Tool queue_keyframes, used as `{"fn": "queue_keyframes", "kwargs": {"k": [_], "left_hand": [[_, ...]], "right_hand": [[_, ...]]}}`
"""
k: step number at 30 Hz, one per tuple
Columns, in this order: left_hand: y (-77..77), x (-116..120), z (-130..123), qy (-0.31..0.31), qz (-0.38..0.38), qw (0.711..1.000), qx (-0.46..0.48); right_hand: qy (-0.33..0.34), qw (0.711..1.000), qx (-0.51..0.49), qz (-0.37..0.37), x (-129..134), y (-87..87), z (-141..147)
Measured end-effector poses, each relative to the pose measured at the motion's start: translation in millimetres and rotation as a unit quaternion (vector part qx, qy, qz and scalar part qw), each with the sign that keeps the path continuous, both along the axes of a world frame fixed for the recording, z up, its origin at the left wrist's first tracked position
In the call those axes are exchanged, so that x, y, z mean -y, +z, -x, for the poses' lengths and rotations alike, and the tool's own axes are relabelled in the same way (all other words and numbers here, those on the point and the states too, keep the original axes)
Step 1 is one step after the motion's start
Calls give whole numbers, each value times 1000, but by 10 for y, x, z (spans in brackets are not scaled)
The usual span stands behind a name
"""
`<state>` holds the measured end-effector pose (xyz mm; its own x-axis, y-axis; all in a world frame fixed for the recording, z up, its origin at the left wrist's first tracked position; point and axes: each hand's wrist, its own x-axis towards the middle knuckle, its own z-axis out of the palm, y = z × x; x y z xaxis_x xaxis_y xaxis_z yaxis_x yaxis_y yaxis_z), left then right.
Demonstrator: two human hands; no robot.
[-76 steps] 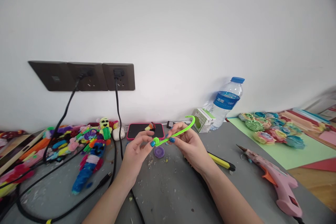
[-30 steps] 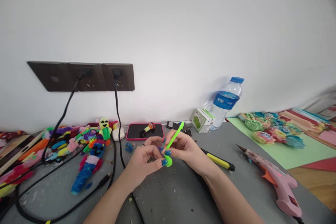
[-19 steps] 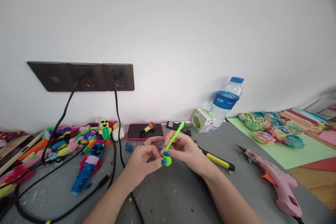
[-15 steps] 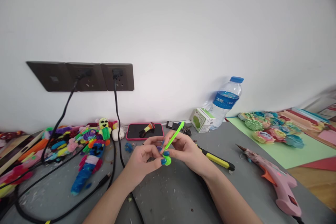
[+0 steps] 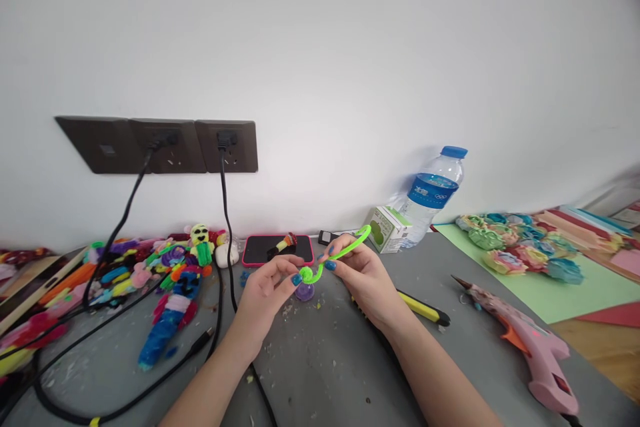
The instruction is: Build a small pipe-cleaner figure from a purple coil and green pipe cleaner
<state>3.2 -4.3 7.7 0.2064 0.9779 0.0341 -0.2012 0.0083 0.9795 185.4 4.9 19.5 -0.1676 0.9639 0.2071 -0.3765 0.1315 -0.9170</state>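
Green pipe cleaner (image 5: 307, 275), pinched by left hand (image 5: 262, 290) and right hand (image 5: 364, 278); purple disc (image 5: 305, 293) partly hidden behind.

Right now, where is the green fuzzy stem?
In the head view, the green fuzzy stem is near the centre, held by the left hand and right hand, its coil appearing above the purple disc.

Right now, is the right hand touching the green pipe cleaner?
Touching. The head view shows the right hand pinching the green pipe cleaner between its fingers, with the curved end rising beyond them.
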Motion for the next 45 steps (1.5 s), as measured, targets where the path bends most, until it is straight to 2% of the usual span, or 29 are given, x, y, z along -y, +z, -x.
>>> {"fn": "queue_keyframes", "kwargs": {"k": [10, 15, 21, 33, 45], "left_hand": [[-18, -12, -12, -33, -19, 999, -14], [-33, 1, -12, -22, 0, 1000, -18], [-23, -6, 1, 6, -22, 999, -26], [-118, -22, 30, -11, -67, 994, -80], [-33, -3, 20, -16, -114, 989, -94]], "right_hand": [[45, 998, 40, -19, 10, 24, 13], [27, 997, 78, -14, 4, 19, 8], [25, 993, 115, -1, 1, 2, 13], [19, 992, 125, 1, 14, 14, 10], [10, 991, 130, 10, 14, 46, 16]]}}
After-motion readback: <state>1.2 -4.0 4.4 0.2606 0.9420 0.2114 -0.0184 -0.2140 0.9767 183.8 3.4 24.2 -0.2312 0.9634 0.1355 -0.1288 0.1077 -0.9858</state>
